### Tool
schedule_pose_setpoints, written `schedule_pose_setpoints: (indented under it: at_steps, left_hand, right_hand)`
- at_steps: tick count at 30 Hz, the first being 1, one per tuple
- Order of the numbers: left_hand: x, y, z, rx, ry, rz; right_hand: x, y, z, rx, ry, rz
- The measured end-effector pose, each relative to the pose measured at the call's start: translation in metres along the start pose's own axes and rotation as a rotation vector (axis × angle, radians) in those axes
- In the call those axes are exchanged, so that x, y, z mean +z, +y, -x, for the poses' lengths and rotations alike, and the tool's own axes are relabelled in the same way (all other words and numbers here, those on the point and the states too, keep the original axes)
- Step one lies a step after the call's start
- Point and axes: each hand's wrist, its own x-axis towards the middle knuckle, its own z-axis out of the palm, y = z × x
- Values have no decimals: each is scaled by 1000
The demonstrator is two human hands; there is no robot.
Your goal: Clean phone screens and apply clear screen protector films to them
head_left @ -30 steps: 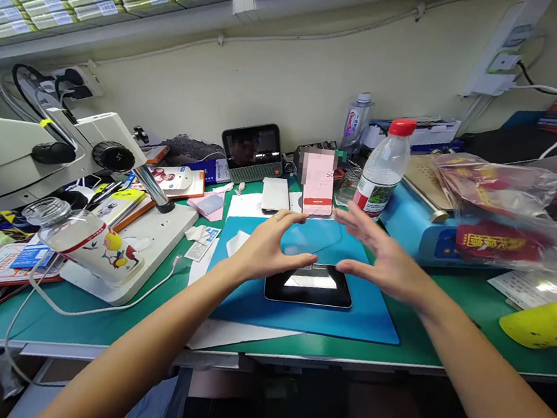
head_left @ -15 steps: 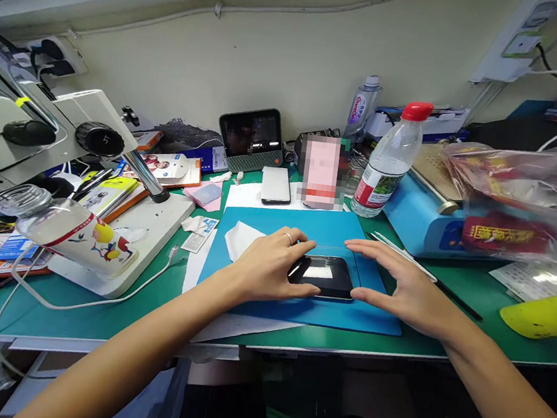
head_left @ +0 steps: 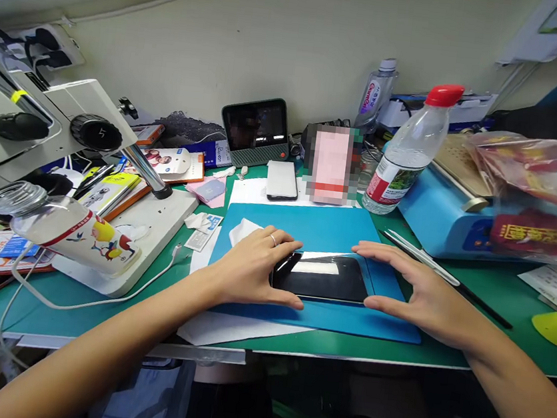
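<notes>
A black-screened phone (head_left: 328,283) lies flat on the blue mat (head_left: 317,223), a bright reflection across its glass. Over it shows the edge of a thin clear screen protector (head_left: 370,273), reaching slightly past the phone's upper and right sides. At the left end, my left hand (head_left: 256,267), a ring on one finger, has its thumb along the near edge and its fingers along the far edge. My right hand (head_left: 414,291) spans the right end, with fingertips at the far corner and thumb at the near corner. Exact finger contact is hard to make out.
A white microscope stand (head_left: 166,223) and a glass jar (head_left: 89,234) are on the left. Behind the mat are a white phone (head_left: 282,180) and a smart display (head_left: 255,129). To the right stand a red-capped bottle (head_left: 405,160), a blue machine (head_left: 439,210) and tweezers (head_left: 424,256).
The camera view has shifted. My hands have spread slightly apart, and more of the phone shows between them. The clear protector's edge now lies closer to the phone's outline.
</notes>
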Motion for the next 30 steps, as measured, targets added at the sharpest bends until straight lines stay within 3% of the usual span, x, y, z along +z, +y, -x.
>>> schedule_pose_setpoints:
  at_steps: [4, 11, 30]
  left_hand:
    - [-6, -13, 13, -59, -17, 13]
    - [3, -23, 20, -78, 9, 53]
    - [6, -24, 24, -96, 21, 81]
  right_hand:
    - [1, 10, -1, 11, -20, 15]
    - [3, 15, -3, 12, -45, 46]
    - [-3, -9, -5, 78, -136, 68]
